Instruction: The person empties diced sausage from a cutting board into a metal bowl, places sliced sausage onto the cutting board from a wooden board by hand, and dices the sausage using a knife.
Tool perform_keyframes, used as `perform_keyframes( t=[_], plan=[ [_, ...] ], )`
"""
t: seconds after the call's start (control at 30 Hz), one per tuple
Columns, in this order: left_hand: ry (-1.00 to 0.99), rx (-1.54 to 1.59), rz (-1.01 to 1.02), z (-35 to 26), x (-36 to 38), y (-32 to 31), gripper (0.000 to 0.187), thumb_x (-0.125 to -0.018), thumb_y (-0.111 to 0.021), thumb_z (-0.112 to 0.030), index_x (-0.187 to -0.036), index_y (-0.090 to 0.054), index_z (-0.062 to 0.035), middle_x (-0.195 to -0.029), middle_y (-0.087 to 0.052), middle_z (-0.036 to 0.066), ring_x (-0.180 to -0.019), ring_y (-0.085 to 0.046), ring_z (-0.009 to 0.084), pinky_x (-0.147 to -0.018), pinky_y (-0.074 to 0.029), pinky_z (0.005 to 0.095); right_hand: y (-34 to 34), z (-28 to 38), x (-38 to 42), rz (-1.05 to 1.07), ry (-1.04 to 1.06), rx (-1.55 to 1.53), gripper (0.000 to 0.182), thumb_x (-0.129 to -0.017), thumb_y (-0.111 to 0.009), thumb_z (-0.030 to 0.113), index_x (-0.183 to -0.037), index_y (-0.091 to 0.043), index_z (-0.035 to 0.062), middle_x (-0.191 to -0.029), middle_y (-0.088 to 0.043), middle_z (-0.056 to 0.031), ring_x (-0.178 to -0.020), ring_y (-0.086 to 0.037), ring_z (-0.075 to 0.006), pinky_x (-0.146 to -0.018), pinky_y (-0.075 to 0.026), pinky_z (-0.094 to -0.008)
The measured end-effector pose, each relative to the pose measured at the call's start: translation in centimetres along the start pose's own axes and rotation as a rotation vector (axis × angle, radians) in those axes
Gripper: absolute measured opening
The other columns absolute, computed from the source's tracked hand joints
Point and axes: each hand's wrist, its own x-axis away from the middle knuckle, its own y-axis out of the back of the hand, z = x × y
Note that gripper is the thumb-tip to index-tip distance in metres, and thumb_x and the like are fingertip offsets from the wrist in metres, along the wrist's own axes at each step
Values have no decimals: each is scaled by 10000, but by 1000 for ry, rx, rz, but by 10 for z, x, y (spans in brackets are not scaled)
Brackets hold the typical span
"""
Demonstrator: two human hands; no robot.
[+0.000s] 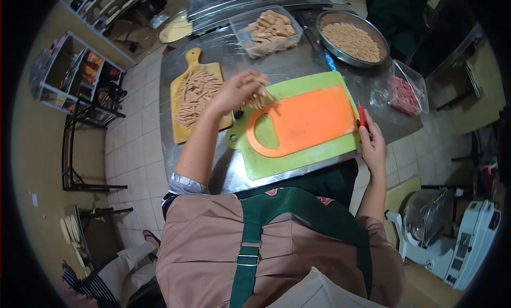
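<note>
My left hand (238, 92) is closed on a bunch of sausage strips (260, 99), held over the left end of the orange cutting board (314, 119). That board lies on a larger green cutting board (253, 167). At the right edge of the boards, my right hand (373, 143) grips a red-handled knife (362, 116); little of its blade shows. More cut strips (197, 97) are heaped on a yellow wooden board (178, 131) to the left of my left hand.
On the metal table (229, 172) are a clear tub (261, 50) of sausage pieces, a round metal pan (322, 23) of small diced bits and a plastic container (423, 103) of pink pieces. A stand mixer (468, 244) stands at right. Another person (394, 20) is opposite.
</note>
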Motion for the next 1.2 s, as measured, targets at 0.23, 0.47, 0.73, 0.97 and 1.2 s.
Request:
perform_keyframes(
  t=[0.23,0.47,0.73,0.97,1.2],
  plan=[
    [-173,-816,91,20,-27,-111,241,-796,-589,-223,-958,-601,-45,-898,-628,180,-839,-607,321,-729,-487,421,0,-3,15,28,45,85,394,-907,-517,110,-1294,-484,51,-962,-568,-74,-833,-513,-114,-666,-411,-209],
    [-152,-1060,29,11,-17,-144,524,-720,-686,-397,-1161,-546,-152,-1035,-584,112,-968,-552,306,-762,-447,437,-5,-11,28,93,-137,-138,407,-931,-477,127,-1331,-444,64,-973,-571,-55,-761,-492,-81,-627,-419,-200],
    [-331,-1009,-18,30,-10,-125,843,-635,-727,-515,-1341,-410,-180,-1140,-564,102,-1058,-525,289,-853,-380,470,-10,-5,30,117,-308,-393,413,-952,-452,138,-1359,-411,85,-1084,-548,-26,-749,-475,-45,-590,-422,-167],
    [-507,-785,29,52,-16,-112,462,-751,-686,-297,-1155,-586,-97,-1014,-584,111,-938,-541,300,-802,-433,387,-7,-9,31,101,-313,-397,409,-951,-453,137,-1353,-417,70,-1054,-552,-30,-755,-480,-47,-596,-426,-170],
    [-552,-581,-19,54,-18,-111,312,-781,-650,-262,-1036,-648,-83,-920,-609,98,-868,-552,286,-778,-441,371,-4,-9,30,78,-283,-352,402,-949,-455,130,-1339,-425,37,-1030,-551,-33,-755,-481,-51,-606,-428,-175]
  ],
)
